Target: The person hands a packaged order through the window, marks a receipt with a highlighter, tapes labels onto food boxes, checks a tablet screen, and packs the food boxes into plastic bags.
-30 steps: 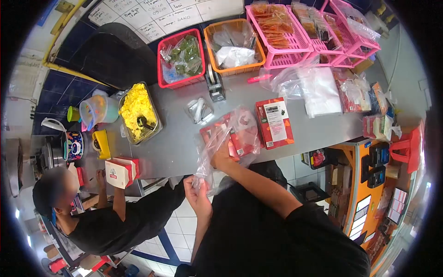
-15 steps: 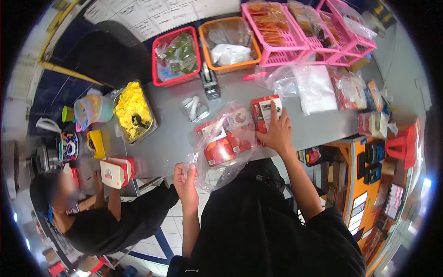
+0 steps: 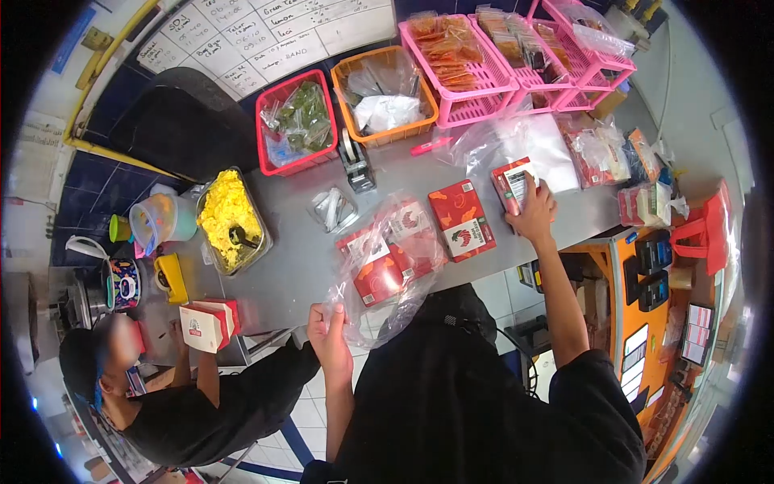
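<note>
My left hand (image 3: 329,332) pinches the edge of a clear plastic bag (image 3: 397,310) at the table's front edge. Inside the bag lie two red boxes side by side, the left box (image 3: 369,262) and the right box (image 3: 415,234). Another red box (image 3: 462,219) with a rooster print lies flat just right of the bag. Farther right, my right hand (image 3: 532,211) grips a smaller-looking red box with a white label (image 3: 509,181), beside the white plastic sheets (image 3: 550,149).
A tray of yellow food (image 3: 234,218), a small clear container (image 3: 332,210) and a tape dispenser (image 3: 355,165) stand on the metal table (image 3: 298,278). Red, orange and pink baskets line the back. At the left, a co-worker (image 3: 193,403) holds a folded box (image 3: 205,327).
My right hand has left the bag and moved right, taking hold of the labelled box and shifting it off the box beneath, which now shows. My left hand stays at the bag's edge.
</note>
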{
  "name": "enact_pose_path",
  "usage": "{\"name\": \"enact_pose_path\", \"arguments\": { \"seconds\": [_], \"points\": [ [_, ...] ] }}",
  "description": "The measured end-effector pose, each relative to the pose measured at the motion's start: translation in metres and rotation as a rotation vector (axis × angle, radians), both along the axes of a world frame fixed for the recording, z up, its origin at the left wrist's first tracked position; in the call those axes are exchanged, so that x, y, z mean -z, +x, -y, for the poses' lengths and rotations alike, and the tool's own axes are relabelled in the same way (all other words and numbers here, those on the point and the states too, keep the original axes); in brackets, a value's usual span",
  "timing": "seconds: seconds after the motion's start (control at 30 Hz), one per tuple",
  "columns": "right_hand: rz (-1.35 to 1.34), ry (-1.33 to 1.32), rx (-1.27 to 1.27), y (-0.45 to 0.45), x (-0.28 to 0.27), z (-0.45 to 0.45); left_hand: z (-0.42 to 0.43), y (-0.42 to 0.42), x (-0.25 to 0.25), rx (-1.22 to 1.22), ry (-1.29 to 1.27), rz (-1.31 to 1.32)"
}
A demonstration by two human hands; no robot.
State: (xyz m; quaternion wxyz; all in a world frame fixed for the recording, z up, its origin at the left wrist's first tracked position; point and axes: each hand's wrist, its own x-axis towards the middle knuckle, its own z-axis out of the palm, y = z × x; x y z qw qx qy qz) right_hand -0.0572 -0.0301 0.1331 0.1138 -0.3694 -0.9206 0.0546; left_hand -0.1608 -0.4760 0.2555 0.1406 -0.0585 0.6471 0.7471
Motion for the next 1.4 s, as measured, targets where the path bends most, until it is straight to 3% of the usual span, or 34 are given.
{"name": "enact_pose_path", "arguments": {
  "seconds": [0.13,0.2,0.23,0.3,0.47,0.63,0.73,0.8,0.9,0.97,1.07,1.1,1.17,1.2,1.27,1.4],
  "points": [
    [-0.201,0.116,-0.025,-0.022,-0.005,0.067,0.007,-0.002,0.004,-0.1,0.12,-0.006],
    [-0.258,-0.352,-0.18,-0.029,0.019,0.098,0.008,-0.004,0.001,-0.184,0.137,0.068],
    [-0.263,-0.354,-0.185,-0.033,0.02,0.112,0.009,-0.005,0.001,-0.187,0.136,0.062],
    [0.075,-0.425,0.106,-0.049,-0.004,0.139,0.009,-0.007,0.0,-0.063,0.182,0.024],
    [0.088,-0.456,0.039,-0.042,-0.02,0.117,0.002,-0.002,-0.017,0.056,0.23,-0.055],
    [0.132,-0.361,-0.151,-0.024,-0.142,0.126,0.006,0.003,-0.013,0.129,0.17,-0.008],
    [0.026,-0.374,-0.327,-0.021,-0.199,0.148,0.001,0.004,-0.011,0.229,0.152,-0.064],
    [0.053,-0.826,-0.474,-0.03,-0.218,0.163,-0.009,0.007,-0.025,0.29,0.13,-0.065],
    [0.204,-0.945,-0.625,-0.059,-0.161,0.193,-0.018,0.018,-0.029,0.416,0.18,-0.103],
    [0.215,-1.269,-0.596,-0.082,-0.11,0.221,-0.008,0.027,-0.019,0.53,0.148,-0.078],
    [0.046,-1.075,-0.464,-0.093,-0.028,0.268,-0.01,0.038,-0.021,0.6,0.092,-0.1],
    [-0.192,-1.106,-0.384,-0.096,-0.021,0.273,-0.012,0.039,-0.022,0.552,0.112,-0.102],
    [-0.568,-0.812,-0.311,-0.098,-0.008,0.277,-0.013,0.038,-0.016,0.434,0.206,-0.107],
    [-0.561,-0.82,-0.318,-0.095,-0.029,0.272,-0.012,0.035,-0.016,0.423,0.202,-0.103],
    [-0.232,-0.658,-0.147,-0.085,-0.07,0.251,-0.013,0.027,-0.015,0.322,0.343,-0.084],
    [-0.062,-0.494,0.01,-0.076,-0.071,0.226,-0.028,0.024,-0.022,0.323,0.285,-0.095]
  ]
}}
